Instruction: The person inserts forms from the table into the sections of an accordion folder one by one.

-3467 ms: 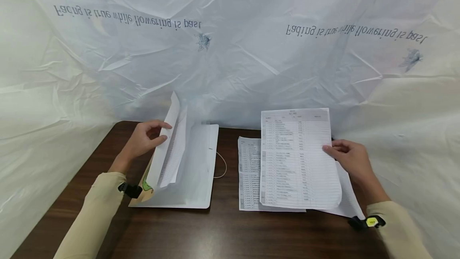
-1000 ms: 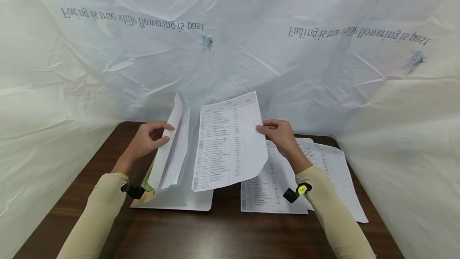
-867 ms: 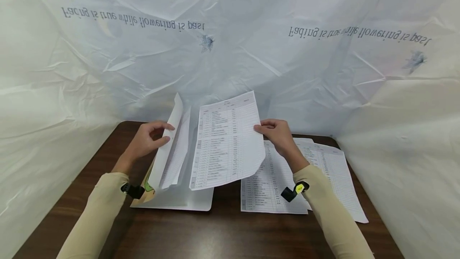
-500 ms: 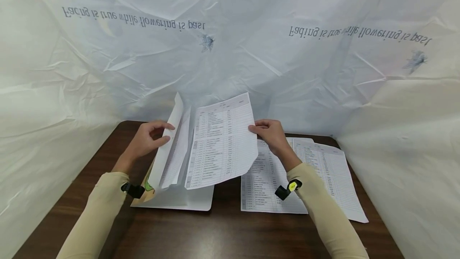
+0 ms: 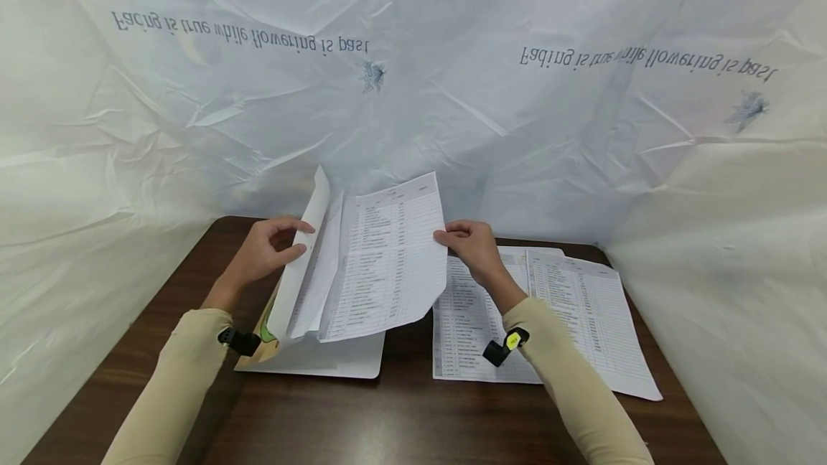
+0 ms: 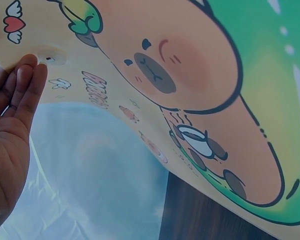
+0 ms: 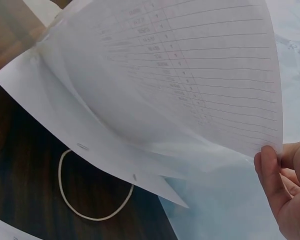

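My left hand (image 5: 265, 248) pinches the raised front cover of a folder (image 5: 349, 363), holding it up on the left of the table. In the left wrist view the cover's outer face (image 6: 160, 75) shows a cartoon animal. Some paper sheets (image 5: 319, 278) stand tilted inside, close to the cover. My right hand (image 5: 474, 246) pinches the right edge of a printed sheet (image 5: 390, 257), thumb in front. That sheet hangs tilted over the folder's white back half, its left edge near the inside sheets. In the right wrist view it bows down towards the folder (image 7: 45, 115).
Printed sheets lie on the right of the table: one sheet (image 5: 468, 336) partly under my right forearm, another (image 5: 591, 321) at an angle beside it. A thin elastic cord (image 7: 60, 182) loops out from the folder's edge. A white plastic curtain (image 5: 413, 113) hangs behind the brown table (image 5: 362, 422).
My right hand has carried the printed sheet left from the loose sheets to over the folder, lowering it slightly in the last half second. My left hand still holds the cover in nearly the same place.
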Demonstrator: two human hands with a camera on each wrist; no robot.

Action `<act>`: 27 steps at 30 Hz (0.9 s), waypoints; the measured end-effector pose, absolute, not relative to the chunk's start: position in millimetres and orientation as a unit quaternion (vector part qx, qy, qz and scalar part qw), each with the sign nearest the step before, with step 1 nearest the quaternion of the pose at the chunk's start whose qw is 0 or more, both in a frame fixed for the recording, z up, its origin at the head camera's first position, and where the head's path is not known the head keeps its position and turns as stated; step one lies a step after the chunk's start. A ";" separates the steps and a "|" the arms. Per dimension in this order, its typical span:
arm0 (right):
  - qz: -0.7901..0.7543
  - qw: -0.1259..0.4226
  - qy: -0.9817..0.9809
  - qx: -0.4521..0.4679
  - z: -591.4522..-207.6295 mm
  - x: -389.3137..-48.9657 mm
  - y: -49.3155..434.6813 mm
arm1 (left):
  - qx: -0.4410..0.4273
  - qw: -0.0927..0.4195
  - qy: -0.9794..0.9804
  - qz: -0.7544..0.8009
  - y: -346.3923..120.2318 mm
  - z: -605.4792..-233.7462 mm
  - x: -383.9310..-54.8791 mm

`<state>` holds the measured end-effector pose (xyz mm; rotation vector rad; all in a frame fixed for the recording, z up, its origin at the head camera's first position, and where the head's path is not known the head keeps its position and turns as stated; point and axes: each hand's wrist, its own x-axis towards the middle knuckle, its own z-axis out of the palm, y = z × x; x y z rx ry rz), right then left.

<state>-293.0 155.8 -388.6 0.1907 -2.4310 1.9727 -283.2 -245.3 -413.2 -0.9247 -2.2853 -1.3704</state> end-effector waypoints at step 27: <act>0.651 -0.033 -0.753 0.092 -396.7 -284.4 114.1 | -0.316 0.159 -0.799 -0.487 -245.7 -415.4 -284.5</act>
